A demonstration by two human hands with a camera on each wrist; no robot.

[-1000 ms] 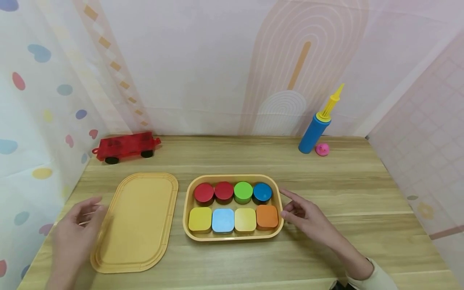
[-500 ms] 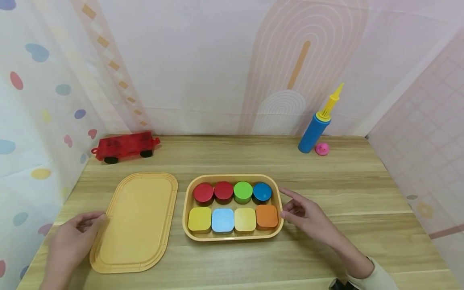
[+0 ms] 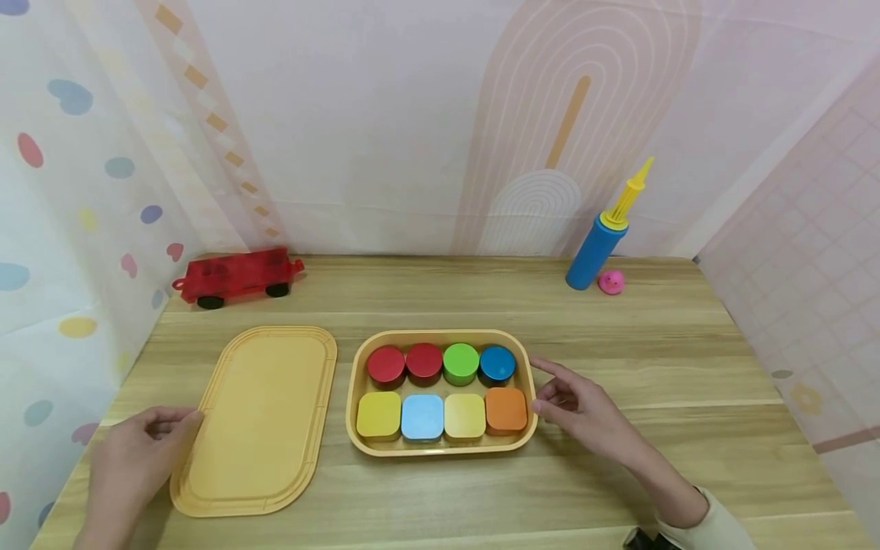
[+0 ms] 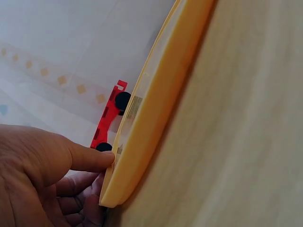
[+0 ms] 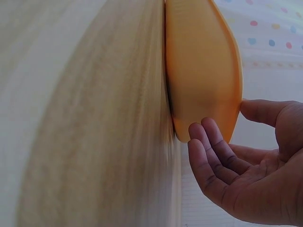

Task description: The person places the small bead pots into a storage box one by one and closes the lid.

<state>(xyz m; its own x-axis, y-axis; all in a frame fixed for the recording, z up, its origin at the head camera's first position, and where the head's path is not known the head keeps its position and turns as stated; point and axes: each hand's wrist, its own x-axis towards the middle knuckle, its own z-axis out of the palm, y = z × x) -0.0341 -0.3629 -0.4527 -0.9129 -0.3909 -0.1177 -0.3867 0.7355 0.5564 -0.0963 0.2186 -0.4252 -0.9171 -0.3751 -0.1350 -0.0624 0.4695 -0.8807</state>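
A yellow-orange rounded tray [image 3: 442, 451] holds several coloured blocks, round ones in the back row and square ones in front. My right hand [image 3: 584, 416] touches its right end with the tips of thumb and index finger; the other fingers bend loosely beside the wall, as the right wrist view shows. To the left lies a flat yellow lid-like tray [image 3: 257, 420] with a grooved border. My left hand [image 3: 140, 458] is at its left edge, thumb and index fingertips against the rim. In the left wrist view, the thumb [image 4: 94, 160] meets that rim, and the remaining fingertips are partly hidden.
A red toy wagon [image 3: 237, 276] with black wheels stands at the back left. At the back right are a blue and yellow hand pump [image 3: 596, 241] and a small pink duck [image 3: 611, 282]. A patterned cloth hangs behind the wooden table [image 3: 440, 504].
The left hand has come down and slightly right, and its fingertips now meet the edge of the flat yellow tray. My right hand stays at the block tray's end.
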